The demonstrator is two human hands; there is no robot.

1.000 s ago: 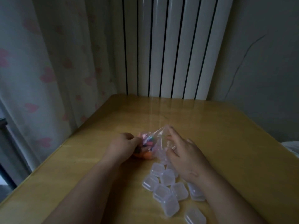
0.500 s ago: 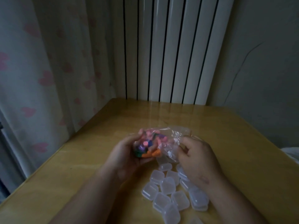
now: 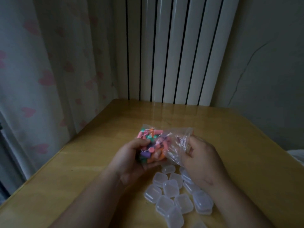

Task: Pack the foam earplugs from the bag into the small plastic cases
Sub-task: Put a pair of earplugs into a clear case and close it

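the clear plastic bag (image 3: 176, 146) of pink, purple and orange foam earplugs (image 3: 153, 146) is held above the yellow wooden table (image 3: 92, 162), its long axis running from hand to hand. the left hand (image 3: 130, 160) curls round the full end. the right hand (image 3: 204, 162) pinches the slack mouth end, so the opening probably lies on that side, over the small translucent square plastic cases (image 3: 171, 188) clustered below.

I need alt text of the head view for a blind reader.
A left hand cups a clear bag of coloured foam earplugs while the right hand pinches its empty end, above small plastic cases clustered on a wooden table.
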